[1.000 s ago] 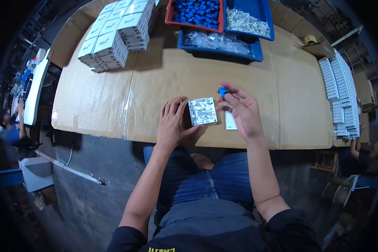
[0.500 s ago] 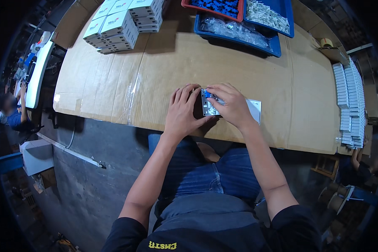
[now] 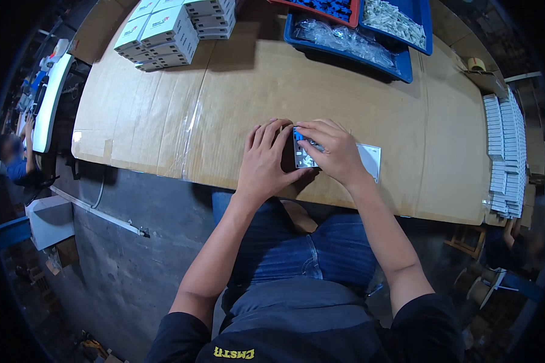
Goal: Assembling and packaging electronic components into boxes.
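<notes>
A small white square housing [image 3: 303,161] with an open, detailed inner side lies near the table's front edge. Fingers and thumb of my left hand [image 3: 261,158] are curled round its left side, gripping it. My right hand [image 3: 336,151] pinches a small blue plastic part [image 3: 298,136] at the housing's upper left, its fingertips covering most of that part and of the housing's right side. Whether the part is seated cannot be seen. Just beyond my right wrist lies a flat white plate [image 3: 370,158], partly hidden by the hand.
Cardboard covers the table [image 3: 151,115]. White boxes [image 3: 163,30] are stacked at the far left. At the back stand a red tray [image 3: 355,15] of blue parts, a blue tray [image 3: 345,60] of clear bags and another blue tray [image 3: 429,36] of pale parts. Stacked white pieces [image 3: 504,151] line the right edge.
The whole view has shifted slightly. Both hands keep nearly the same pose on the housing, with my right fingertips still at the blue part.
</notes>
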The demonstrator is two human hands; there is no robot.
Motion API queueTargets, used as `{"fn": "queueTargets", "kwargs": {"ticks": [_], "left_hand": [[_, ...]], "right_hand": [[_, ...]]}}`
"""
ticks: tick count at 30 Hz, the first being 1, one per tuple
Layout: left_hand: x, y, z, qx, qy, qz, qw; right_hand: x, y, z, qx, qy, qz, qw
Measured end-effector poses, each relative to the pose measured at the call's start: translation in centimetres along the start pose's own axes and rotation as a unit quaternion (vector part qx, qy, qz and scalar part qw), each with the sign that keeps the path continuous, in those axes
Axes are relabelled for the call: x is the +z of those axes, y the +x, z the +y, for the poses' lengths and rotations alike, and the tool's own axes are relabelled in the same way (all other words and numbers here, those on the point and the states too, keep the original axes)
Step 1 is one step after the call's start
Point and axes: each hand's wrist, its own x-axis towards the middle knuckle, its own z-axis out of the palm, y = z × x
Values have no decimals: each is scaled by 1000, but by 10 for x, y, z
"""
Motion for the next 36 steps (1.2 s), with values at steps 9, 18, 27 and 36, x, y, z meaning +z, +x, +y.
{"fn": "queueTargets", "kwargs": {"ticks": [9,18,27,36], "left_hand": [[0,2,0,-4,-7,-5,1000],[-2,4,0,-6,-13,-5,1000],[0,7,-1,-5,8,-15,1000],[-1,0,2,-13,2,0,1000]], "right_hand": [[3,-1,8,20,57,16,998],[10,-4,15,60,128,23,990],[-6,-11,-17,-5,-177,-81,981],[-94,-34,-9,182,11,-129,975]]}}
